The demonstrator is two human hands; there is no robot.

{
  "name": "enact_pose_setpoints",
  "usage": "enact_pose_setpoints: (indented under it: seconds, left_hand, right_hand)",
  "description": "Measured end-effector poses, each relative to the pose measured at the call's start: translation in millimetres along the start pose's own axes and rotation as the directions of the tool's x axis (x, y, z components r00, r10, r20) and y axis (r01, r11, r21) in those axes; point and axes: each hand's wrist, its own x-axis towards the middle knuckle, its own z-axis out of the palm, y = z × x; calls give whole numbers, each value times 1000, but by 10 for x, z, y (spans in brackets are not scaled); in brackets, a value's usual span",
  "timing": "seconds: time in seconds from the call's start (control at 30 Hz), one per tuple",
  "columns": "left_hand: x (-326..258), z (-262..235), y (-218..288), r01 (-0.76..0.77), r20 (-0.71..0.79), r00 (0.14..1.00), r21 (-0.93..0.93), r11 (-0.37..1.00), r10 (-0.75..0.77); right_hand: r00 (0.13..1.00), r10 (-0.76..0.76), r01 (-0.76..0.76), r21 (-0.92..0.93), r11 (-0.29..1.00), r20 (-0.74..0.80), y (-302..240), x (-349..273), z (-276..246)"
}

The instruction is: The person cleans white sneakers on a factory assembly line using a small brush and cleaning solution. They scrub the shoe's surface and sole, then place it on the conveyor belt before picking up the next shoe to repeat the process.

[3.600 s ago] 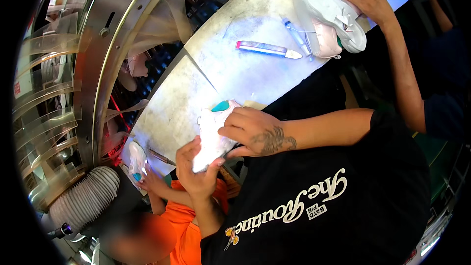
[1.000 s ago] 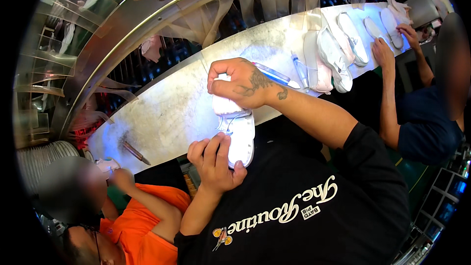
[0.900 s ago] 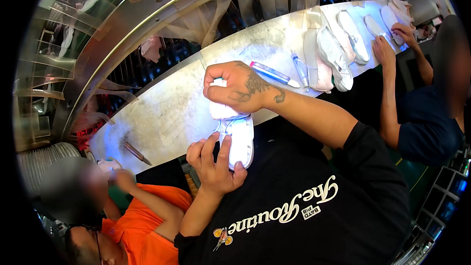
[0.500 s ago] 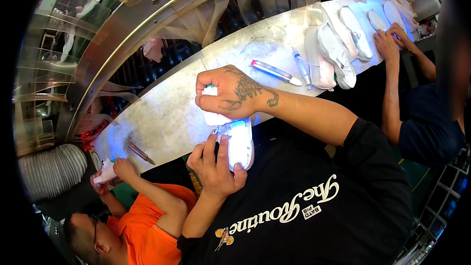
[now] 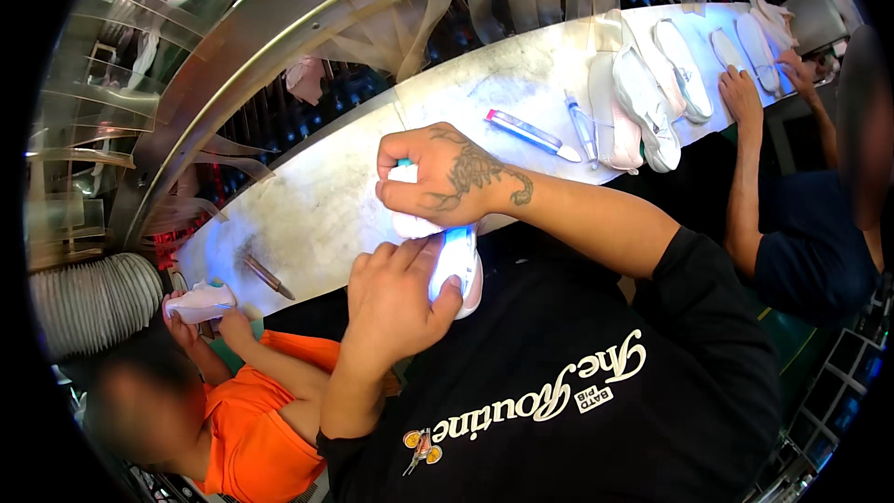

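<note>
A white shoe (image 5: pixel 454 265) lies lengthwise at the near edge of the pale tabletop, brightly lit. My right hand (image 5: pixel 438 175), tattooed on its back, is closed around the shoe's far end, with a bit of teal and white showing between finger and thumb. Against the near part rests my left hand (image 5: pixel 396 291), thumb on the shoe's right side and fingers bent over its left side and opening. That hand hides much of the shoe's left side.
On the pale table (image 5: pixel 326 224) lie a knife-like tool (image 5: pixel 267 278), a red-ended stick with a white tip (image 5: pixel 533 135) and a blue pen-like tool (image 5: pixel 581 130). Several shoes (image 5: pixel 643 107) stand right. Co-workers sit on both sides; the left one holds a shoe (image 5: pixel 202 302). Plastic strips (image 5: pixel 419 28) hang behind.
My left hand has shifted up and turned over the shoe, its fingers now covering the opening. My right hand keeps its hold. The co-worker in orange has turned the shoe.
</note>
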Motion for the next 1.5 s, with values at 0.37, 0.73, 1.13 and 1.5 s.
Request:
enact_pose_setpoints:
  seconds: [0.37, 0.73, 1.13, 1.5]
  left_hand:
    - [9, 73, -40, -89, 15, 996, -76, 993, 91]
    - [188, 401, -481, -426, -610, 763, -223, 877, 215]
    - [455, 211, -611, -512, -523, 773, -181, 840, 359]
    - [579, 139, -435, -609, -463, 745, -180, 772, 480]
  right_hand:
    - [999, 25, -24, -28, 999, 28, 26, -29, -47]
    - [994, 76, -54, 241, 969, -84, 101, 17, 2]
    - [908, -418, 412, -119, 903, -31, 156, -820, -194]
    - [880, -475, 464, -281, 840, 33, -87, -857, -309]
